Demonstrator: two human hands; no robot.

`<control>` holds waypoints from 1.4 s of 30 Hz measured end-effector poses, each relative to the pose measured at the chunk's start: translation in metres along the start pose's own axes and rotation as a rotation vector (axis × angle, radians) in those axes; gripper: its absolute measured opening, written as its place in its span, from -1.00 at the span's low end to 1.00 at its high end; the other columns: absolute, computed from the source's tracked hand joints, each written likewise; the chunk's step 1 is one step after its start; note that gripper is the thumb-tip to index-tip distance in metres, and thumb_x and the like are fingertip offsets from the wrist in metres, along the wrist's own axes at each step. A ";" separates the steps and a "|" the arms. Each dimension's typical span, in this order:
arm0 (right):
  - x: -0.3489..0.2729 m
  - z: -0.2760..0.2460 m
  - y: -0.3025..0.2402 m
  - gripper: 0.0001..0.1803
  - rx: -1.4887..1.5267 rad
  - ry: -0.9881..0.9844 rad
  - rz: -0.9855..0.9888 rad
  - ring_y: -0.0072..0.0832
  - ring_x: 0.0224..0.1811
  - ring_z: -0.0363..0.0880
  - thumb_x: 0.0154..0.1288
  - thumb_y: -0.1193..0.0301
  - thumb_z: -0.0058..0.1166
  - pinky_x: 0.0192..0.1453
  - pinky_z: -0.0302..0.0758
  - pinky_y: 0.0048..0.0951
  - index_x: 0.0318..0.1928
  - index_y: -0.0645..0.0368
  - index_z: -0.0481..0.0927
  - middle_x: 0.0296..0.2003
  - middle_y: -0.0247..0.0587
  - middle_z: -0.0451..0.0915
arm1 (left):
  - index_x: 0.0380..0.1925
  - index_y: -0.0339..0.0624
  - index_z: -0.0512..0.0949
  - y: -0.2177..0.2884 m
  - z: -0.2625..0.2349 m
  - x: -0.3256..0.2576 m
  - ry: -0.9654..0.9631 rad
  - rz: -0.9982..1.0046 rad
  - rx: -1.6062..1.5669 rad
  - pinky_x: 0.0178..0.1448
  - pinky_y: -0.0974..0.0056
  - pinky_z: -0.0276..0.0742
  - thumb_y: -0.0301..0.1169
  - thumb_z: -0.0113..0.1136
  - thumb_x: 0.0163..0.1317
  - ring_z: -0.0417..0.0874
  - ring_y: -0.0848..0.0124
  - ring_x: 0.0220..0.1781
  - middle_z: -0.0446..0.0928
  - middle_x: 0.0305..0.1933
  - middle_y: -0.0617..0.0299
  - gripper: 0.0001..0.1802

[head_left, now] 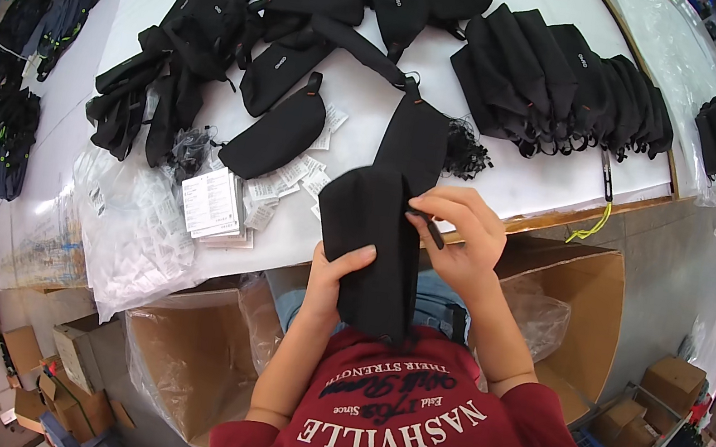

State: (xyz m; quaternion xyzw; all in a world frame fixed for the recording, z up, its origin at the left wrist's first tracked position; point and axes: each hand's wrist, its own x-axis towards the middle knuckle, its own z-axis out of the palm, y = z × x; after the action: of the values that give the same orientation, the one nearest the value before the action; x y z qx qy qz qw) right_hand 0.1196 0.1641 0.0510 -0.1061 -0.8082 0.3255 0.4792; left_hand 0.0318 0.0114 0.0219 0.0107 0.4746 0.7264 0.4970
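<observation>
A black fabric pouch (365, 225) hangs upright over my lap, at the near edge of the table. My left hand (334, 280) grips its lower left side, the thumb lying across the front. At its upper right edge my right hand (466, 239) is closed in a pinch on a short black strap (429, 226). The strap's join to the pouch is partly behind the fingers. Just beyond lies another black pouch (414, 135), beside a small heap of black cords (466, 150).
Black pouches (207, 24) lie piled at the far left, with a neat row (570, 84) at the right. Paper labels (212, 203) and a clear plastic bag (132, 233) sit at the left edge. A black-handled tool (607, 178) lies right. Cardboard boxes (589, 302) stand below.
</observation>
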 end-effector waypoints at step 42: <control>-0.001 0.003 0.039 -0.53 -0.535 -0.285 0.244 -0.11 0.43 0.01 0.41 -0.06 -0.26 0.43 -0.13 -0.02 0.15 -0.27 0.56 0.36 -0.12 0.22 | -0.19 -0.44 0.58 0.010 -0.011 0.000 0.030 0.107 0.405 -0.12 0.37 0.55 -0.38 0.34 0.13 0.63 0.48 -0.23 0.64 -0.25 0.15 -0.67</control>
State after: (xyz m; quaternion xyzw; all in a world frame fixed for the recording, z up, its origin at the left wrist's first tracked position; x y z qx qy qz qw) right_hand 0.1124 0.1922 0.0245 -0.2777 -0.9054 0.1684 0.2736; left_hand 0.0195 0.0034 0.0226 0.1246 0.6170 0.6416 0.4384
